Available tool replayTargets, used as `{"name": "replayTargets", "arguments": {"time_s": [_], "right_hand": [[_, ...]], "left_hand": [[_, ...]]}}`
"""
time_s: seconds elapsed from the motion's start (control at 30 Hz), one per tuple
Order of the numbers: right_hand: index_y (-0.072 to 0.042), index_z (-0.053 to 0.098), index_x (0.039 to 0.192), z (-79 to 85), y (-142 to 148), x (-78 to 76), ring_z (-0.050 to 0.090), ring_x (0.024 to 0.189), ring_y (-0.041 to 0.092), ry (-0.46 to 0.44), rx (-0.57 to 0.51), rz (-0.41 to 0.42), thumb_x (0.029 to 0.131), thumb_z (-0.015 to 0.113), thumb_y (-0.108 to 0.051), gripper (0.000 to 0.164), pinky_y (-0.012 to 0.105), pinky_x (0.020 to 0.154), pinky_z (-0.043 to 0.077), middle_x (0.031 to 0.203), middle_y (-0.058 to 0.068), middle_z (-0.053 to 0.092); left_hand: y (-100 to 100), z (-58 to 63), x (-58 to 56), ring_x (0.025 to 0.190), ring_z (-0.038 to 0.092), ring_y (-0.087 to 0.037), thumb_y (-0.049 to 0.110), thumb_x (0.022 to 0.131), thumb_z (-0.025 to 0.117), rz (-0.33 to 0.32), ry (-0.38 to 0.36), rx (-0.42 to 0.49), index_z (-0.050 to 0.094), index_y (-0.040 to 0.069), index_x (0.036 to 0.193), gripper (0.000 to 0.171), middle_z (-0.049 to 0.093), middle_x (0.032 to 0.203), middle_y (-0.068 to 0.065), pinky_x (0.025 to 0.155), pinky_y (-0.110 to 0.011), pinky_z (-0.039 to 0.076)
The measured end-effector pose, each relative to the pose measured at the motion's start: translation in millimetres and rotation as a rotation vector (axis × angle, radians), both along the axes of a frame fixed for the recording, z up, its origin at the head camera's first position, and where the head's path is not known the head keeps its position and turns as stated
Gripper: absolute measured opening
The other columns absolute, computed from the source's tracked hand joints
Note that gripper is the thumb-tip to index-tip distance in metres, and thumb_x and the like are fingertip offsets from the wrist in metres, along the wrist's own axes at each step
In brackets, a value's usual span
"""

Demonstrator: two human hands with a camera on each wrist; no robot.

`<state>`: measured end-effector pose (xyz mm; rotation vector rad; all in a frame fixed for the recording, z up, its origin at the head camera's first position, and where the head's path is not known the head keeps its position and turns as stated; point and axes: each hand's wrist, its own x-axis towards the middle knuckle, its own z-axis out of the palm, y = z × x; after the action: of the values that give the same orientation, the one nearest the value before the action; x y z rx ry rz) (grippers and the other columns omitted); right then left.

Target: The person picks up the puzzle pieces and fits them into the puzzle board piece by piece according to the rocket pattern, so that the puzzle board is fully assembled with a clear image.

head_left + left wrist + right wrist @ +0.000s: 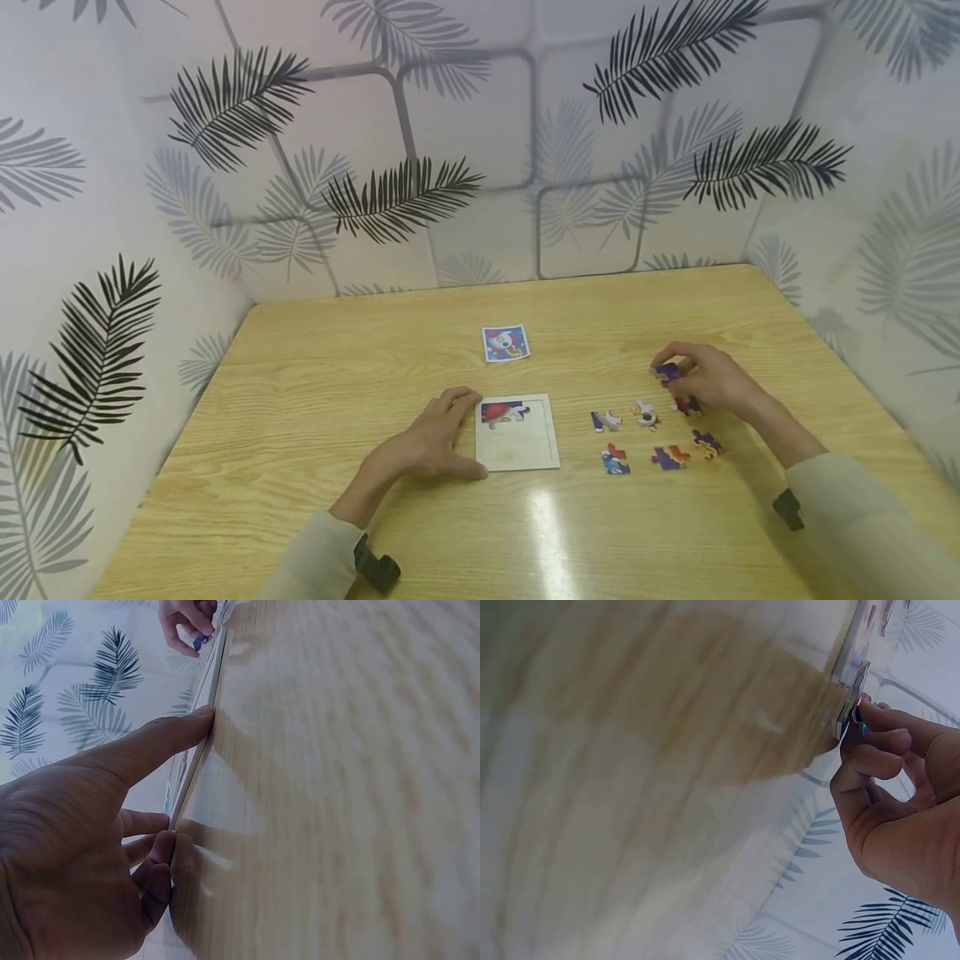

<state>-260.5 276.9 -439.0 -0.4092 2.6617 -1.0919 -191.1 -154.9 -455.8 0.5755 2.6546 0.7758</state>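
Note:
A square white puzzle board (521, 446) lies on the table with a few joined pieces (504, 412), red, white and purple, in its upper left. My left hand (435, 437) holds the board by its left side, thumb at the near corner and forefinger at the far one. In the left wrist view the thumb (169, 742) and fingertips meet the board's thin edge. To the right, my right hand (708, 379) pinches a purple puzzle piece (666, 373) just above the table. Partly under that hand lies a dark red and purple piece (686, 406).
Loose pieces lie right of the board: a white one (606, 421), one with an eye (645, 414), a red-blue one (616, 459), an orange-purple one (670, 457) and a purple-yellow one (707, 444). A small picture card (506, 343) lies behind the board. Leaf-patterned walls border the wooden table (337, 358).

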Motion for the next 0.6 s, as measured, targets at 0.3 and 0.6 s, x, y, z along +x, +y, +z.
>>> {"name": "replayTargets", "arguments": {"time_s": [0.3, 0.6], "right_hand": [[-0.010, 0.066, 0.123, 1.5, -0.9, -1.0, 0.056, 0.071, 0.020, -0.011, 0.012, -0.016, 0.096, 0.064, -0.009, 0.028, 0.027, 0.051, 0.037, 0.099, 0.017, 0.070], [-0.008, 0.060, 0.123, 2.9, -3.6, 0.5, 0.039, 0.049, 0.009, -0.088, -0.104, -0.040, 0.097, 0.062, -0.008, 0.026, 0.025, 0.043, 0.035, 0.092, 0.018, 0.068]], "left_hand": [[0.4, 2.5, 1.8, 0.144, 0.031, -0.033, 0.044, 0.074, 0.086, -0.002, 0.003, 0.001, 0.029, 0.016, 0.157, 0.104, 0.024, 0.161, -0.007, 0.116, -0.054, 0.033], [0.3, 2.5, 2.1, 0.143, 0.031, -0.033, 0.044, 0.075, 0.085, -0.003, 0.009, 0.005, 0.029, 0.015, 0.157, 0.104, 0.025, 0.161, -0.007, 0.116, -0.053, 0.033]]}}
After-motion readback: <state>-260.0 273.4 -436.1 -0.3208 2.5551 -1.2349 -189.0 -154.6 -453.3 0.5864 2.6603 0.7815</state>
